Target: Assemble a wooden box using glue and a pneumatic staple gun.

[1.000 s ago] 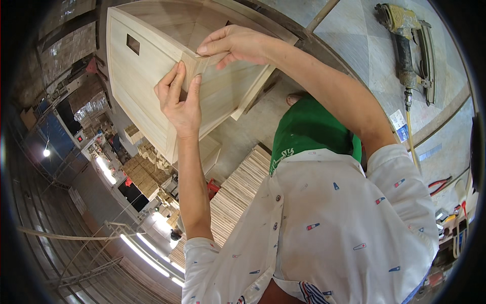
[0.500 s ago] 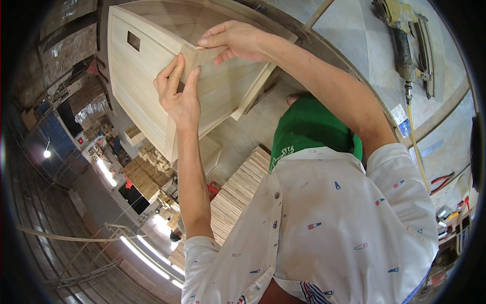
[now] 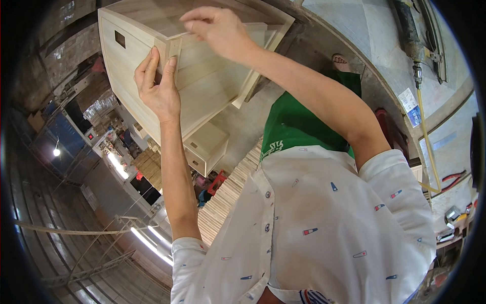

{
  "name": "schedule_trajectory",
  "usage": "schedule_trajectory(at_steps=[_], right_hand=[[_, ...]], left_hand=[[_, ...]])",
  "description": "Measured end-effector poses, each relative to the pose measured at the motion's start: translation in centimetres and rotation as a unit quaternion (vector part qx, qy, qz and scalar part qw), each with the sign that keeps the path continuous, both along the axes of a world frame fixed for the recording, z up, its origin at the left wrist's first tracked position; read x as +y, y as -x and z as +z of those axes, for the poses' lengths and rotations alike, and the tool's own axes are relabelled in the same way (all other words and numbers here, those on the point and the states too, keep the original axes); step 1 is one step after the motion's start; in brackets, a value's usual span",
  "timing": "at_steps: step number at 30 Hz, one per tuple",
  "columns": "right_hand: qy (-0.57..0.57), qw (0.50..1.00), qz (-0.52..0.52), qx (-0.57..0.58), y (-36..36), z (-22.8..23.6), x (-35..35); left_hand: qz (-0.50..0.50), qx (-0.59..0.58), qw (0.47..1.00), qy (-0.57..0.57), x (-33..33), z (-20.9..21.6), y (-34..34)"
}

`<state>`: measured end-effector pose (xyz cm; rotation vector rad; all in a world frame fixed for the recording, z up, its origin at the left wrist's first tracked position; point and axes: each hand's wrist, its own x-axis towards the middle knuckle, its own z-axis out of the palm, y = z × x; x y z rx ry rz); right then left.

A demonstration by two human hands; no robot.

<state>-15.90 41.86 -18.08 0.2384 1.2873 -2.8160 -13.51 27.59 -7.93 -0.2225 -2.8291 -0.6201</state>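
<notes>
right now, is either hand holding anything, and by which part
The left hand grips the pale wooden box by its near corner; the right hand, blurred, shows nothing held.

See two hands (image 3: pixel 161 99) at one large wooden box (image 3: pixel 200 81). Also see one air tool (image 3: pixel 411 38), one pliers (image 3: pixel 453 176) right of box.

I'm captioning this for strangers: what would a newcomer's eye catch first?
The large pale wooden box at the top, gripped by the left hand, the right hand nearby. Next, the green garment right of centre, then the black-handled air tool at upper right.
</notes>
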Motion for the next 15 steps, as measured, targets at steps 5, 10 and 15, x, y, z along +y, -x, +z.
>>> schedule_trajectory(at_steps=[5,10,15], right_hand=[[-0.094,0.987,-0.026,0.125,-1.1,0.2,-0.9],[-0.16,0.973,-0.048,0.16,-1.4,0.1,-0.9],[-0.239,0.94,-0.106,0.218,-2.3,0.2,-1.5]], left_hand=[[-0.051,0.032,0.997,0.053,-0.7,-0.3,0.0],[-0.049,0.04,0.997,0.053,-0.2,-0.4,0.1],[-0.054,0.067,0.994,0.071,0.1,-0.5,-0.2]])
